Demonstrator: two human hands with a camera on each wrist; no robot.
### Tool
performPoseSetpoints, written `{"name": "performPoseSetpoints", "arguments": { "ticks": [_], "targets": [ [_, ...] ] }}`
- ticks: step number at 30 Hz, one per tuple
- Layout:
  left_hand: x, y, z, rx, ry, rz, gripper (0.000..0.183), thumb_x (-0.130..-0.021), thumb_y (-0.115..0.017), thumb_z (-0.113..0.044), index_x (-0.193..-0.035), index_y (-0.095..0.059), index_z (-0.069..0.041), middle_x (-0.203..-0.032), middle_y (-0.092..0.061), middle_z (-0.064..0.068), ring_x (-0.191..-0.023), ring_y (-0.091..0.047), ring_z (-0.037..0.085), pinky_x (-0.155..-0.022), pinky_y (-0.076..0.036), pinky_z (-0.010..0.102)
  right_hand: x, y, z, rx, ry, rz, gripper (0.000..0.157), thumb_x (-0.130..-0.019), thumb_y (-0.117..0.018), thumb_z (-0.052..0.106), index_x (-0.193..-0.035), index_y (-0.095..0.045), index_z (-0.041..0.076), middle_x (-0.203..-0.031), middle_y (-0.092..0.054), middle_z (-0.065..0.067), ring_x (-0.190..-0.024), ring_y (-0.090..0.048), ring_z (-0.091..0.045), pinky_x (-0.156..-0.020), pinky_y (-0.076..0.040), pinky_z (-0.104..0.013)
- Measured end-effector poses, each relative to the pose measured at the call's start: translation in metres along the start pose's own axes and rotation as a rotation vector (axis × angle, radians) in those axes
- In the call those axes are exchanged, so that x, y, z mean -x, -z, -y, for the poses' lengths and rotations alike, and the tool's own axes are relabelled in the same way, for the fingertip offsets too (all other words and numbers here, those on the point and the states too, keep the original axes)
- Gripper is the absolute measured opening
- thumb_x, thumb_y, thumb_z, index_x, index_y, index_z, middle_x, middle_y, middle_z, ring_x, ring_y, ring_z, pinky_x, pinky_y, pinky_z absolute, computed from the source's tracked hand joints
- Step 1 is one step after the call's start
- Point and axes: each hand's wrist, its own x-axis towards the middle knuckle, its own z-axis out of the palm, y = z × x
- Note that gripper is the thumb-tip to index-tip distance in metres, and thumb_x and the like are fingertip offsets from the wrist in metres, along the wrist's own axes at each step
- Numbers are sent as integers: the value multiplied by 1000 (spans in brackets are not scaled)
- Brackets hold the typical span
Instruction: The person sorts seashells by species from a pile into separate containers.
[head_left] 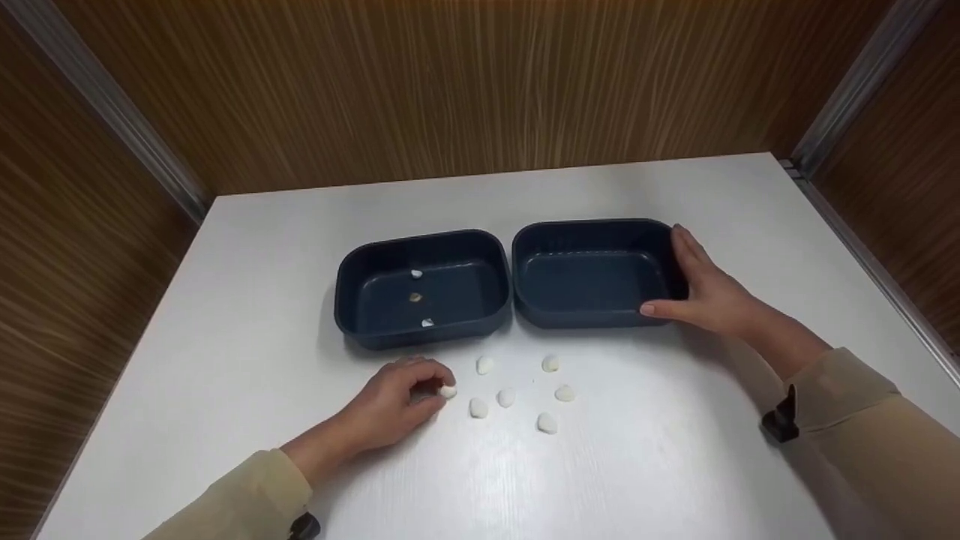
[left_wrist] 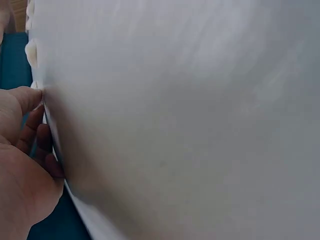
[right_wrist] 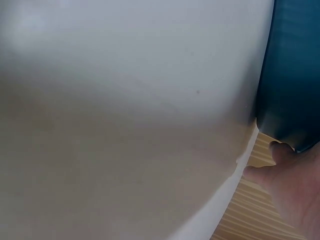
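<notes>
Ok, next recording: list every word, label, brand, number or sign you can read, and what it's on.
None: no readable text shows in any view.
Dark blue rounded rectangular left tray: no lettering visible.
Dark blue rounded rectangular right tray: only faint streaks inside, not readable as text.
Small white rounded pebbles: no marks readable.
Black piece at the right cuff: too small and dark to tell.

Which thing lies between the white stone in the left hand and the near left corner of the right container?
In the head view, one loose stone lies between the held stone and that corner of the right container.
</notes>
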Motion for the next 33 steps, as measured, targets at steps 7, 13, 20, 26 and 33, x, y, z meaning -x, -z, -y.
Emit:
{"name": "performPoseSetpoints", "arguments": {
  "ticks": [7, 13, 20, 26, 33],
  "targets": [
    [-4, 6, -17, -23, -32, 47, 21, -101, -70, -6, -118, -70, -17, -101, -69, -7, -92, -63, 10, -85, -56, 34, 0, 2, 3, 8, -1, 6, 130, -91, -78, 59, -168, 17, 14, -176, 19, -10, -161, -1, -46, -121, -17, -73],
    [-20, 22, -48, 17, -95, 39, 19, -105, -67, -9, -123, -68, -16, -101, -72, -4, -95, -65, 11, -89, -57, 44, -1, 2, 1, 9, 0, 4, 130, -91, -79, 59, -168, 17, 15, -176, 19, -10, -160, -3, -47, -120, -18, -73],
    [-66, 39, -81, 65, -190, 29, 18, -107, -64, -9, -125, -68, -13, -109, -70, 0, -95, -63, 13, -86, -57, 35, -1, 1, -1, 10, 5, 2, 130, -91, -79, 57, -168, 16, 13, -176, 19, -10, -161, -2, -46, -121, -18, -72],
    [-110, 44, -97, 109, -166, 33, 20, -109, -61, -10, -129, -66, -14, -112, -70, 5, -92, -62, 13, -82, -55, 31, -2, 1, 0, 6, 0, 1, 130, -91, -79, 57, -168, 16, 15, -176, 19, -9, -161, -1, -44, -121, -17, -72],
    [-147, 40, -102, 131, -120, 47, 25, -111, -58, -11, -136, -63, -13, -110, -68, 4, -88, -62, 18, -79, -55, 30, -1, 1, -1, 5, -1, 0, 129, -91, -79, 57, -168, 16, 14, -176, 19, -9, -160, -3, -47, -120, -18, -73]
  ]
}}
